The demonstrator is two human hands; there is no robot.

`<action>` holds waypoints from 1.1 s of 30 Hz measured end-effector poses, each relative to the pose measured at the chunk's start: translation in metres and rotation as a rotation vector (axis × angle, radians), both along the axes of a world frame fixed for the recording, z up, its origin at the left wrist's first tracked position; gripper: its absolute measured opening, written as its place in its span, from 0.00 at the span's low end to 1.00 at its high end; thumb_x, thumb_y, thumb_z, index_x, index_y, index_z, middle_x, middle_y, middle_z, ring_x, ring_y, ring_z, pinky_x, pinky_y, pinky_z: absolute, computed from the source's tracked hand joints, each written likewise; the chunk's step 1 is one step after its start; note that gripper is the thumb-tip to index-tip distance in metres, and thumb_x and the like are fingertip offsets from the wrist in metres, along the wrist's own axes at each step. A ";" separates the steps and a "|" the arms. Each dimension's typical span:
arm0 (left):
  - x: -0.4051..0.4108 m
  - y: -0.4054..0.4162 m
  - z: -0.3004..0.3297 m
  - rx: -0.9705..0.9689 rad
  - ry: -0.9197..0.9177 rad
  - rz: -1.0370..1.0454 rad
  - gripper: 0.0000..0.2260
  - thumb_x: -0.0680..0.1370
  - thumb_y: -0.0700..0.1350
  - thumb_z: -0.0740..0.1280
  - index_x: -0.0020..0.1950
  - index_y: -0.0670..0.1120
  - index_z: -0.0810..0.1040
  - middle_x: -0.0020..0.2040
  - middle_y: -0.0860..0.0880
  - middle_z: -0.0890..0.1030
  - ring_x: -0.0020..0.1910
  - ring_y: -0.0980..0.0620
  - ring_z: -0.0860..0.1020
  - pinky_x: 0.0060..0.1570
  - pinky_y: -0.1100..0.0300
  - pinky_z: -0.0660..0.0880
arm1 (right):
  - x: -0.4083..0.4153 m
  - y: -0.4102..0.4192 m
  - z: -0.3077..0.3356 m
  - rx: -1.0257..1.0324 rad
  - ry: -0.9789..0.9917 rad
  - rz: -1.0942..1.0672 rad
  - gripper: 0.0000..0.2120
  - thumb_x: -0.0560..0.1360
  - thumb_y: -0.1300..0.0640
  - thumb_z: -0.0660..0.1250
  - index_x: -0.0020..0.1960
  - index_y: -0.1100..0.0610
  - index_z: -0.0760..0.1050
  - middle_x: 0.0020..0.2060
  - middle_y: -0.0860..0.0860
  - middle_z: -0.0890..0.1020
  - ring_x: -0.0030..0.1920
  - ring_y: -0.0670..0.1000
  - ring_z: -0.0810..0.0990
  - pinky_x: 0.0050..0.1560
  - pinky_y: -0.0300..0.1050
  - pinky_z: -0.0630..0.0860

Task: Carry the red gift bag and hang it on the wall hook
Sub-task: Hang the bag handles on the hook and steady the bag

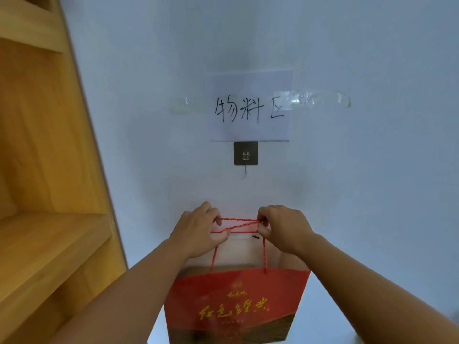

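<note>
Straight above the stretched red rope handles (238, 225) sits the wall hook (245, 167); handles are pinched tight by the left hand (198, 230) and right hand (283, 227), gift bag (236, 304) hanging below.

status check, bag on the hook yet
Left hand and right hand pinch the rope handles. Red gift bag hangs below the wall hook, not on. Path clear.

Looks like storage or supply corner of workplace room. Plain white wall (347, 194); handwritten paper sign (249, 106) fixed with clear tape (320, 99); adhesive metal hook (245, 155) under it; wooden shelving (44, 170) at left.
</note>
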State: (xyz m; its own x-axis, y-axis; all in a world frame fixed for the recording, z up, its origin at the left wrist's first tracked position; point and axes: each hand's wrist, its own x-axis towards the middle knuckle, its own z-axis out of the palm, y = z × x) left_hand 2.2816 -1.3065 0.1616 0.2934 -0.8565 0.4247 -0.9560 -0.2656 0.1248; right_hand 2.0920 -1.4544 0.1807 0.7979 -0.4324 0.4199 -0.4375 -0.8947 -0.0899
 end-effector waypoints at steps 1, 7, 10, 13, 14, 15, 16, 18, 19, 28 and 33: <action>0.003 -0.005 0.007 -0.021 0.012 -0.004 0.15 0.75 0.65 0.66 0.51 0.54 0.76 0.49 0.55 0.73 0.43 0.55 0.75 0.49 0.54 0.77 | 0.005 -0.005 0.004 0.006 -0.013 -0.016 0.07 0.77 0.52 0.64 0.49 0.52 0.79 0.43 0.48 0.85 0.42 0.50 0.80 0.44 0.51 0.81; 0.021 -0.032 0.050 -0.219 0.038 -0.048 0.09 0.76 0.58 0.71 0.47 0.55 0.77 0.43 0.56 0.75 0.39 0.57 0.74 0.48 0.51 0.77 | 0.028 -0.029 0.045 0.117 -0.169 -0.024 0.07 0.80 0.55 0.65 0.53 0.53 0.82 0.47 0.49 0.86 0.44 0.50 0.82 0.46 0.48 0.79; 0.027 -0.041 0.066 -0.321 0.014 -0.056 0.07 0.76 0.54 0.73 0.45 0.54 0.77 0.43 0.55 0.77 0.38 0.57 0.74 0.48 0.51 0.75 | 0.036 -0.037 0.068 0.155 -0.273 0.001 0.05 0.78 0.58 0.68 0.50 0.54 0.83 0.45 0.50 0.86 0.44 0.51 0.81 0.48 0.51 0.80; 0.033 -0.046 0.081 -0.401 0.040 -0.101 0.07 0.75 0.49 0.75 0.46 0.52 0.77 0.42 0.57 0.77 0.38 0.58 0.74 0.45 0.52 0.75 | 0.041 -0.043 0.085 0.154 -0.355 0.026 0.03 0.76 0.60 0.71 0.48 0.53 0.80 0.43 0.49 0.84 0.42 0.51 0.80 0.46 0.51 0.79; 0.035 -0.047 0.085 -0.413 0.062 -0.106 0.07 0.75 0.47 0.75 0.46 0.52 0.77 0.40 0.58 0.77 0.37 0.59 0.74 0.44 0.54 0.74 | 0.043 -0.044 0.090 0.155 -0.370 0.026 0.04 0.76 0.60 0.71 0.47 0.53 0.78 0.42 0.48 0.83 0.40 0.51 0.80 0.44 0.51 0.79; 0.036 -0.049 0.089 -0.421 0.080 -0.106 0.08 0.75 0.46 0.75 0.47 0.52 0.77 0.39 0.59 0.76 0.37 0.61 0.74 0.43 0.55 0.74 | 0.044 -0.045 0.093 0.153 -0.383 0.027 0.06 0.75 0.61 0.71 0.46 0.52 0.76 0.41 0.48 0.82 0.39 0.51 0.79 0.43 0.51 0.79; 0.038 -0.051 0.091 -0.426 0.088 -0.104 0.08 0.75 0.45 0.75 0.47 0.52 0.77 0.38 0.60 0.76 0.37 0.62 0.74 0.44 0.55 0.73 | 0.046 -0.047 0.095 0.151 -0.393 0.028 0.07 0.75 0.62 0.71 0.45 0.52 0.75 0.40 0.48 0.81 0.38 0.51 0.79 0.42 0.52 0.79; 0.040 -0.056 0.094 -0.425 0.078 -0.092 0.09 0.74 0.45 0.75 0.48 0.53 0.76 0.39 0.60 0.77 0.37 0.61 0.74 0.48 0.54 0.75 | 0.048 -0.051 0.096 0.156 -0.397 0.021 0.07 0.75 0.63 0.71 0.44 0.53 0.76 0.38 0.48 0.80 0.38 0.50 0.78 0.43 0.53 0.80; 0.040 -0.059 0.093 -0.422 0.069 -0.085 0.10 0.74 0.45 0.76 0.48 0.53 0.76 0.39 0.59 0.77 0.37 0.59 0.74 0.49 0.53 0.75 | 0.050 -0.053 0.095 0.161 -0.395 0.011 0.07 0.75 0.64 0.71 0.44 0.54 0.76 0.38 0.48 0.80 0.38 0.50 0.78 0.44 0.54 0.80; 0.039 -0.077 0.074 -0.392 -0.018 -0.034 0.10 0.73 0.48 0.77 0.47 0.51 0.76 0.41 0.55 0.81 0.39 0.53 0.77 0.49 0.48 0.76 | 0.052 -0.073 0.071 0.217 -0.361 -0.022 0.08 0.74 0.66 0.70 0.44 0.53 0.79 0.38 0.48 0.82 0.38 0.49 0.80 0.43 0.52 0.81; 0.039 -0.080 0.058 -0.362 -0.010 -0.016 0.11 0.74 0.53 0.75 0.48 0.52 0.76 0.43 0.54 0.82 0.40 0.54 0.78 0.49 0.52 0.76 | 0.055 -0.074 0.061 0.215 -0.319 0.011 0.07 0.74 0.65 0.70 0.46 0.54 0.80 0.39 0.48 0.82 0.39 0.49 0.80 0.44 0.50 0.80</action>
State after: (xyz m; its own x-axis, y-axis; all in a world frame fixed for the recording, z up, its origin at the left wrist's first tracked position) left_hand 2.3203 -1.3867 0.2194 0.2750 -0.6546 0.7042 -0.9614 -0.1906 0.1983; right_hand 2.1471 -1.5285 0.2412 0.6470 -0.5296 0.5485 -0.3475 -0.8452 -0.4061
